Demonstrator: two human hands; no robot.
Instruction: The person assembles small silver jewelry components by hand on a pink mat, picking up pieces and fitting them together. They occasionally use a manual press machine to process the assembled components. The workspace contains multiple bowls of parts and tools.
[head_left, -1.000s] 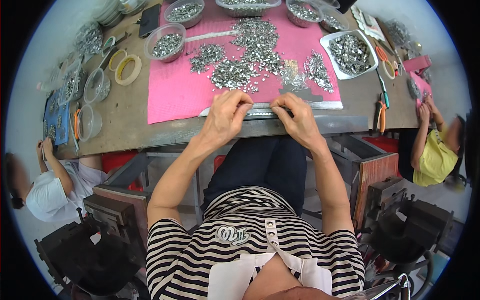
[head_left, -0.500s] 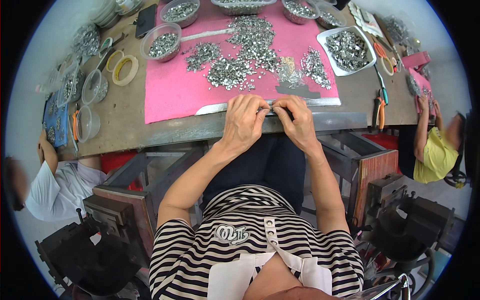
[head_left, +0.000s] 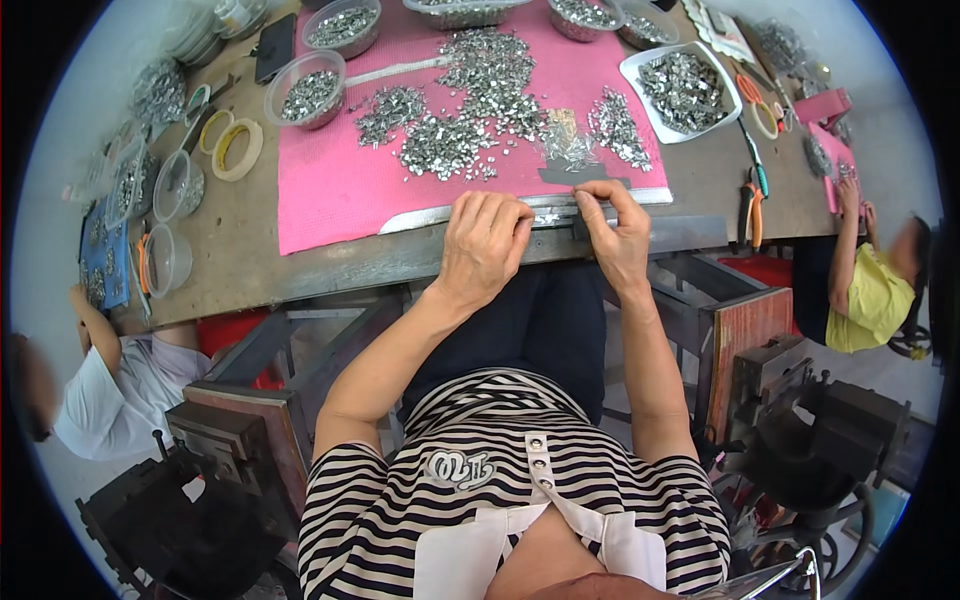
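At the table's front edge, a narrow strip with small silver pieces [head_left: 549, 217] lies between my two hands. My left hand [head_left: 485, 245] is at its left end, fingers curled down and pressed together; what they hold is hidden. My right hand [head_left: 622, 240] is at the strip's right side, with thumb and forefinger pinched; anything between them is too small to make out. Just beyond lie a pile of thin silver pins [head_left: 572, 152] and a flat grey piece [head_left: 583, 177] on the pink mat [head_left: 330, 190]. Heaps of small silver metal parts [head_left: 450, 145] spread farther back.
Clear bowls of metal parts [head_left: 308, 95] and a white tray [head_left: 735, 105] stand around the mat. Tape rolls [head_left: 238, 150] lie left; orange-handled pliers [head_left: 752, 215] lie right. One person in white [head_left: 135, 390] sits left, another in yellow [head_left: 868, 300] right.
My right hand has moved right, away from my left hand, uncovering the strip of small silver pieces between them. My left hand stays curled at the edge. The view has shifted slightly.
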